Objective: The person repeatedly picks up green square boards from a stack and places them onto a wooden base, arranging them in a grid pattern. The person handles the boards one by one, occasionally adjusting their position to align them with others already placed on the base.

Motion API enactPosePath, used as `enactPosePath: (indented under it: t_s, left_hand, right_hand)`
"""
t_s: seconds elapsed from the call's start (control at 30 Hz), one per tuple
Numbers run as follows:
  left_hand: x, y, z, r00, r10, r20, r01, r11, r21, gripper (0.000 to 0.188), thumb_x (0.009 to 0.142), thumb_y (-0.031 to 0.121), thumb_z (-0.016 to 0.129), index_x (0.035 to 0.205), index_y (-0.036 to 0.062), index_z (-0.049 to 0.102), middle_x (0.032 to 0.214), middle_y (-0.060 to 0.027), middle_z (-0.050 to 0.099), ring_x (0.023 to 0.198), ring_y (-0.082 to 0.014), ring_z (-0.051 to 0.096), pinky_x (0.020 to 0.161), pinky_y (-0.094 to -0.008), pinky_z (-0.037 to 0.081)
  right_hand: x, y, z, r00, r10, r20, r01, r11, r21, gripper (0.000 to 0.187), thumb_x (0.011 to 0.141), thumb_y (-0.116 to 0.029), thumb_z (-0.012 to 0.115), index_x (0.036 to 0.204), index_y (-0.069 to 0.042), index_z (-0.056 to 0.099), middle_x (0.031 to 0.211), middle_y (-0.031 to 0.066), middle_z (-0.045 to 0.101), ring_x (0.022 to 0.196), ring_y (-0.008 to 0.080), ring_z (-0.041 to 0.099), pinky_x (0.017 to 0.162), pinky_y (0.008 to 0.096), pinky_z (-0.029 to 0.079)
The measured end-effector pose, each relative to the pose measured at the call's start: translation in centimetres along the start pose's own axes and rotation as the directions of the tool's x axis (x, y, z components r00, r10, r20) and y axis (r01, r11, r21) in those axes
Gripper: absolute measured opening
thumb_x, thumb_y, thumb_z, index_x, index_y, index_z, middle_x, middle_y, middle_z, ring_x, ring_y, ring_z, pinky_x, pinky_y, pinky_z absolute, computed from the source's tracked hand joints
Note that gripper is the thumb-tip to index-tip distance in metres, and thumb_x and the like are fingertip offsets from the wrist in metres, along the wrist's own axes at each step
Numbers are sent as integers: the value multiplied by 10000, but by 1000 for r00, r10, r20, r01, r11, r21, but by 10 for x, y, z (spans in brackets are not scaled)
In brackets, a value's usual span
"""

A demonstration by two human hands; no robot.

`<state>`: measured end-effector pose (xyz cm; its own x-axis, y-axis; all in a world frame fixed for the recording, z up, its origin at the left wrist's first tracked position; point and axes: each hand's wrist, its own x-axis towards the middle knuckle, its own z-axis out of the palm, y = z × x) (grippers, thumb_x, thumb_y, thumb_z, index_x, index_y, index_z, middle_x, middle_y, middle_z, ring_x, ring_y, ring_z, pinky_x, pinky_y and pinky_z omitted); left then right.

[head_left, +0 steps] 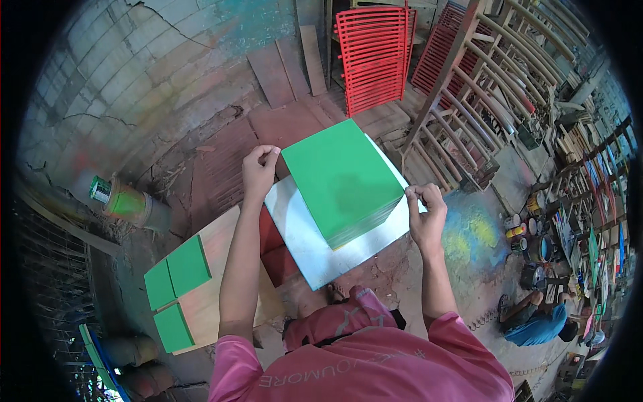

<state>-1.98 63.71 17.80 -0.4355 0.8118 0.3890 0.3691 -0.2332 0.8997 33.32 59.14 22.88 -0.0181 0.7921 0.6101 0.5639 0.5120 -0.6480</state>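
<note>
Green panels (343, 179), stacked into a block, rest on a white board (309, 249) at centre frame. Far left, a paint-smeared tin (124, 201) lies on the dirt floor. Next to the right, three smaller green squares (175, 289) lie flat on a bare plywood sheet (221, 295). The left hand (258, 169) pinches the top panel's near-left corner between thumb and fingertips, closed on its edge. The stack sits tilted relative to the white board, overhanging none of its near edge. The right hand (424, 213) is closed at the stack's right corner; whether it grips the green panel or the white board's edge is unclear. Behind stand a red slatted rack (372, 55) and bare wooden frames (497, 80). Far right, another person (541, 323) crouches among paint cans (524, 234).
</note>
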Motion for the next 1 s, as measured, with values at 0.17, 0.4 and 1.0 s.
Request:
enactPosePath:
  t_s: [0.17,0.4,1.0]
  left_hand:
    - [1,1,-1,999,44,32,-44,999,0,131,860,87,620,856,-44,633,801,-42,593,705,-92,531,646,-240,431]
    - [5,7,-2,989,97,114,-98,995,1,114,879,59,591,878,-51,618,825,-40,584,737,-91,537,682,-237,433]
    - [-12,24,-27,972,36,234,-50,997,55,109,887,52,560,867,-47,601,773,-17,542,674,-74,453,615,-237,373]
  right_hand:
    - [0,-1,0,1000,-27,-10,26,1000,-11,33,781,26,631,789,22,600,724,129,570,696,270,530,651,355,423]
    - [-3,2,6,985,-152,-86,145,986,-78,76,762,56,637,790,10,584,735,116,552,680,269,502,640,359,400]
    - [-3,8,9,976,-197,-96,189,978,-91,112,757,69,633,826,5,574,781,121,543,714,284,495,652,368,396]
